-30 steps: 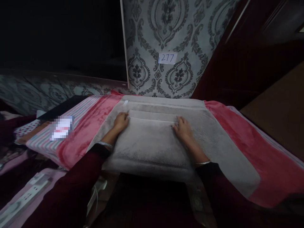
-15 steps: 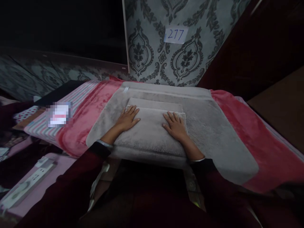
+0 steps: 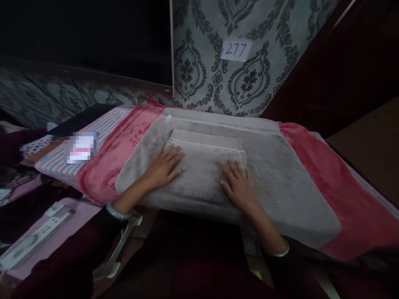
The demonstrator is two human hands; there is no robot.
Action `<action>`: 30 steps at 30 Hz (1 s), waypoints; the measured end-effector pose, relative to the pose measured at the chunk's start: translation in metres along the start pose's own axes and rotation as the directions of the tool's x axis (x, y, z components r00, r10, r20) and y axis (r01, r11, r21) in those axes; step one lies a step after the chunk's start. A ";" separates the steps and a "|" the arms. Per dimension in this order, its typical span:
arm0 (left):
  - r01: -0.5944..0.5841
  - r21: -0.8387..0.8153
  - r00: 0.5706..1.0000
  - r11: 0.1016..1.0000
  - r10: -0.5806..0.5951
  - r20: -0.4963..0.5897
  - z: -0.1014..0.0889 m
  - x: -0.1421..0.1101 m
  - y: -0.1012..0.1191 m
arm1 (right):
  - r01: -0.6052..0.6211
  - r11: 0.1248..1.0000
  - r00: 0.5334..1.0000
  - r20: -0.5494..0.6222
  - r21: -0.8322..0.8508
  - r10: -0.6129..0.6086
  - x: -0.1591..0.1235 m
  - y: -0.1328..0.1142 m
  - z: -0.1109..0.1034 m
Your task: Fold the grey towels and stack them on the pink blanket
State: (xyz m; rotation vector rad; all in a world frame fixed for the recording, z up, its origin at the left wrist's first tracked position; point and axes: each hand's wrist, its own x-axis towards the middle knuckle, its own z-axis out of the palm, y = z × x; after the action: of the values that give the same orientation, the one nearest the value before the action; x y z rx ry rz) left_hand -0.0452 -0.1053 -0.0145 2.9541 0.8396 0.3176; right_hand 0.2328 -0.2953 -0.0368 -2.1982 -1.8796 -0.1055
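A folded grey towel (image 3: pixel 205 166) lies on top of a larger grey towel (image 3: pixel 280 187) spread over a pink blanket (image 3: pixel 349 199). My left hand (image 3: pixel 163 168) lies flat, fingers stretched out, on the folded towel's left edge. My right hand (image 3: pixel 238 185) rests flat with fingers apart on its right side, near the front. Neither hand holds anything. Dark red sleeves cover both arms, with a bangle on each wrist.
A patterned grey wall panel with a paper label "277" (image 3: pixel 236 50) stands behind. A pink-and-white striped cloth (image 3: pixel 62 155) lies at left with a blurred item on it. A white power strip (image 3: pixel 34 238) sits at lower left. A brown surface (image 3: pixel 370 145) is at right.
Both hands let go of the towel's far fold, flattened onto it, and have since slid back toward me and outward over the folded towel. The camera shifted slightly.
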 end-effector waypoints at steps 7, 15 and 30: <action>-0.059 -0.062 0.998 0.996 0.061 0.031 0.023 -0.025 0.001 | 0.101 0.995 0.995 0.021 -0.012 -0.100 -0.023 -0.016 0.021; -0.112 -0.158 0.993 0.981 0.116 0.015 0.019 -0.041 -0.031 | 0.172 0.985 0.984 -0.055 0.001 -0.172 -0.043 0.005 0.020; -0.250 -0.159 0.964 0.955 0.261 0.054 -0.004 -0.060 -0.064 | 0.265 0.954 0.925 -0.316 0.140 -0.210 -0.065 0.073 0.034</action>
State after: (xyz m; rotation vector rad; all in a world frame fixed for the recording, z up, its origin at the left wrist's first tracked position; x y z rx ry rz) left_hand -0.1284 -0.0826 -0.0280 2.9098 0.4032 0.2669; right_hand 0.2897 -0.3597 -0.0941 -1.7184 -1.8913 -0.2829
